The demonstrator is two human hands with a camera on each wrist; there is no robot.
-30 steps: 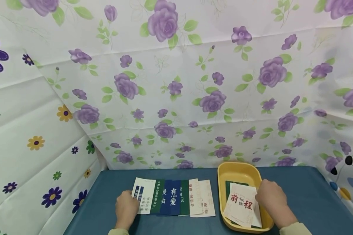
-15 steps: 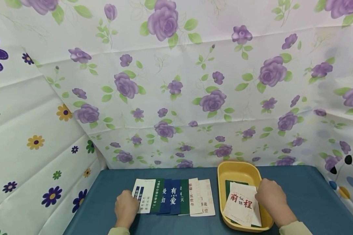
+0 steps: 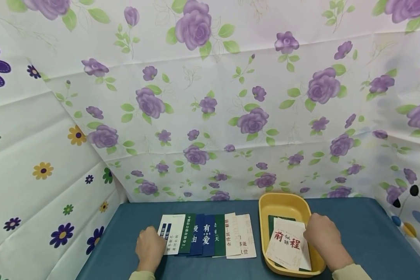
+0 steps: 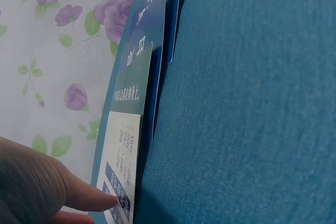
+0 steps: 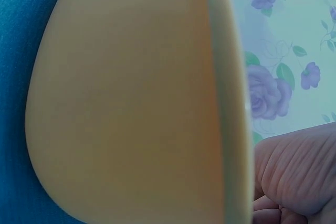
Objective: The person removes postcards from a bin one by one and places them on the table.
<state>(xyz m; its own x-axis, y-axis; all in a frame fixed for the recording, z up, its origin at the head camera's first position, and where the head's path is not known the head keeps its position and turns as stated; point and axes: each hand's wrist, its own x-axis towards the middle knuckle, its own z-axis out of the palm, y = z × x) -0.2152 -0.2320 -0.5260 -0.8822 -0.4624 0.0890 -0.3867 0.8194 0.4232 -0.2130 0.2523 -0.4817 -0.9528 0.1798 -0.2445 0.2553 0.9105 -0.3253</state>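
Several printed cards overlap in a row on the blue table. My left hand [image 3: 149, 245] pinches the left edge of the outermost white card [image 3: 174, 229], its thumb on the blue print. In the left wrist view, that white card [image 4: 126, 145] lies beside a green card [image 4: 134, 77]. My right hand [image 3: 324, 238] is curled over the right rim of a yellow tray [image 3: 264, 206], at the right edge of a white card with red characters [image 3: 283, 254]. That edge bends slightly by the fingers; the fingertips are hidden. In the right wrist view, curled fingers [image 5: 265, 214] show beyond the rim.
More cards, blue [image 3: 207, 245], green [image 3: 219, 237] and cream [image 3: 246, 249], continue the row towards the tray. A green card [image 3: 271, 222] shows under the white ones in the tray. A floral cloth [image 3: 210, 128] hangs behind the table [image 3: 196, 268].
The outermost white card's top edge has shifted very slightly right and down, with a small movement of my left hand. My right hand, the tray and the other cards stay put.
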